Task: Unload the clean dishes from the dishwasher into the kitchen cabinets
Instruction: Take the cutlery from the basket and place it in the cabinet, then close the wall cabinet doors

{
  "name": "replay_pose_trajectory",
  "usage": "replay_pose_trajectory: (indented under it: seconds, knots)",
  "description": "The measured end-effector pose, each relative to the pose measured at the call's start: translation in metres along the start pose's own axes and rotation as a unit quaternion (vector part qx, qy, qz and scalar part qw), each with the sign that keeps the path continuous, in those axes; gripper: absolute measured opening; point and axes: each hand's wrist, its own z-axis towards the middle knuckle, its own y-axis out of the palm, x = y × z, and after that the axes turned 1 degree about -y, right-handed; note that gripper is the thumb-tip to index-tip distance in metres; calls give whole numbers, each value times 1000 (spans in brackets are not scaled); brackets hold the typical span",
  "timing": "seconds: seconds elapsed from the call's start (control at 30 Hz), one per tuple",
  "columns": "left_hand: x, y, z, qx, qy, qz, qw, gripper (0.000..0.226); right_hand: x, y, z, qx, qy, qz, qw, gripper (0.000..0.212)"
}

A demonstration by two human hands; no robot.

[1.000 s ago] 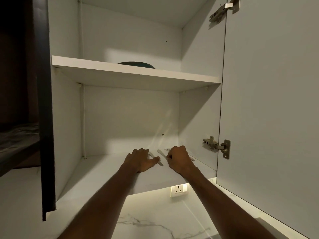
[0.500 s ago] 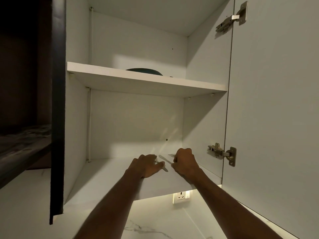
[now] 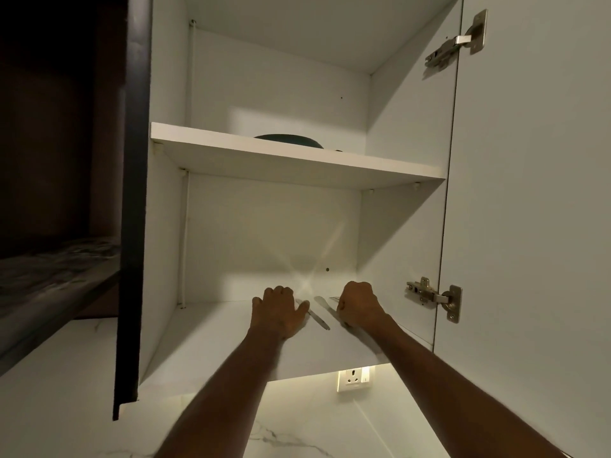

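Head view: cabinet (image 3: 172, 226) with both doors swung open, seen from below; left hand (image 3: 277, 314) lies knuckles-up on the bottom shelf (image 3: 211, 338), thumb side touching a knife (image 3: 316, 317) that rests flat on the board, fingers bent, though whether they pinch the knife cannot be told; right hand (image 3: 359, 305) is fisted, curled around a second knife (image 3: 325, 307) whose blade juts toward the left hand, near the first knife but apart from it; dark bowl (image 3: 288, 141) sits on the upper shelf (image 3: 297, 160), well above both hands; wall socket (image 3: 354, 379) shows under the cabinet; hinge (image 3: 436, 297) on the right door (image 3: 529, 226).
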Motion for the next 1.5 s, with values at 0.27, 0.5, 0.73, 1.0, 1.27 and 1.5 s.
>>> replay_pose_trajectory:
  seconds: [0.27,0.5,0.73,1.0,1.27,1.5]
  knots:
    - [1,1,9,-131,61,-28,989,63,8,6,-10,19,-36,27,999,21]
    - [1,-2,8,-146,51,-31,987,71,15,19,-20,16,-63,16,998,30]
    - [2,-4,3,-74,26,-65,995,76,13,8,-26,92,-25,76,993,28]
    - [1,-28,-22,135,153,46,978,65,17,8,-45,187,-139,8,972,58]
    - [-16,-82,-62,253,193,95,943,88,-5,-24,-72,290,-116,-23,950,81]
    - [-21,-127,-117,298,170,111,933,95,-19,-69,-117,269,-114,-43,955,80]
